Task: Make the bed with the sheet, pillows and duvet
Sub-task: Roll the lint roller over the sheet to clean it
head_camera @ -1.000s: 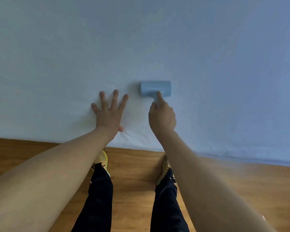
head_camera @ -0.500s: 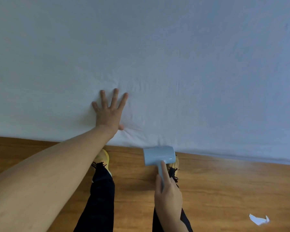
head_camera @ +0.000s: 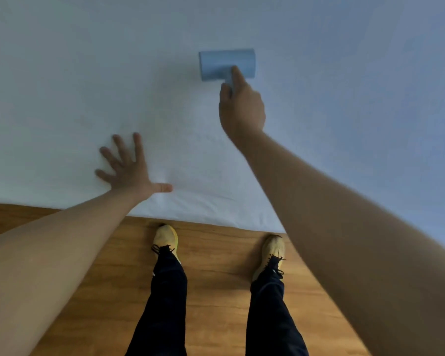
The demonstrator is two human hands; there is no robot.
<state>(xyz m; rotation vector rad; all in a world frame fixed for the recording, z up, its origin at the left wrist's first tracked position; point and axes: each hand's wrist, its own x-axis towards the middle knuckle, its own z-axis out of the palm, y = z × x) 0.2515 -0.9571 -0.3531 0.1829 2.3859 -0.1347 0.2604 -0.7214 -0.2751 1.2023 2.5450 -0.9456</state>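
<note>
Half a second ago my right hand (head_camera: 242,109) held the roller (head_camera: 227,64) down over the floor by my shoes; now it is far out on the sheet (head_camera: 62,86), arm stretched. My left hand (head_camera: 129,168) has shifted leftward along the edge of the bed, and my feet stand wider apart.

Surface: white sheet covers the bed and fills the upper view, mostly smooth, with faint creases near the edge by my left thumb. Below it, wood floor (head_camera: 216,291); my yellow shoes (head_camera: 165,238) and dark trousers (head_camera: 165,304) are in view.

Grip: right fingers curled round the roller's handle, forefinger laid along it toward the pale blue head, which lies on the sheet just beyond my knuckles. Left hand flat, fingers spread, pressing the sheet near the edge.
</note>
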